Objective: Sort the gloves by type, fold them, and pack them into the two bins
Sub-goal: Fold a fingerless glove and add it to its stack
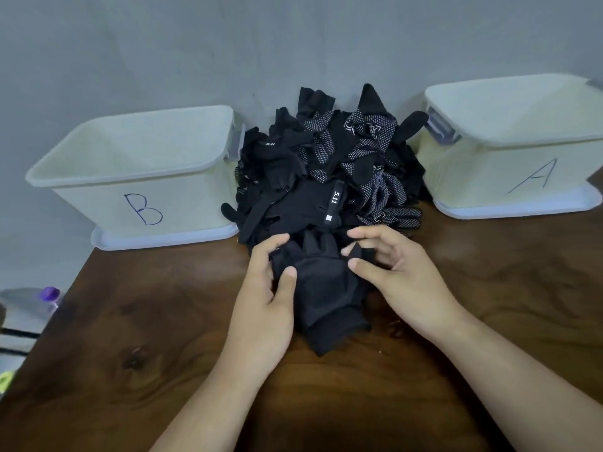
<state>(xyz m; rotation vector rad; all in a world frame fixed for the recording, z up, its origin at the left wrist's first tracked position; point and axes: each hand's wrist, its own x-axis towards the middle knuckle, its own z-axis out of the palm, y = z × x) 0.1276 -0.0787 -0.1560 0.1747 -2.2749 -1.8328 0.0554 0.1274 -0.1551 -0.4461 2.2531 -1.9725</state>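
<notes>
A heap of black gloves [329, 164] lies against the wall between two pale bins; some are plain black, others carry white grip dots. In front of the heap a plain black glove [323, 295] lies on the wooden table, cuff toward me. My left hand [267, 288] grips its left side, thumb on top. My right hand [391, 272] pinches the glove's finger end with thumb and fingers. The bin marked B [130, 177] stands at the left and the bin marked A [509, 148] at the right; both look empty.
The brown wooden table [163, 321] stretches from the bins to the near edge. Past its left edge stand a bottle with a purple cap [49, 296] and a yellow-green item [6, 380]. A grey wall rises right behind the bins.
</notes>
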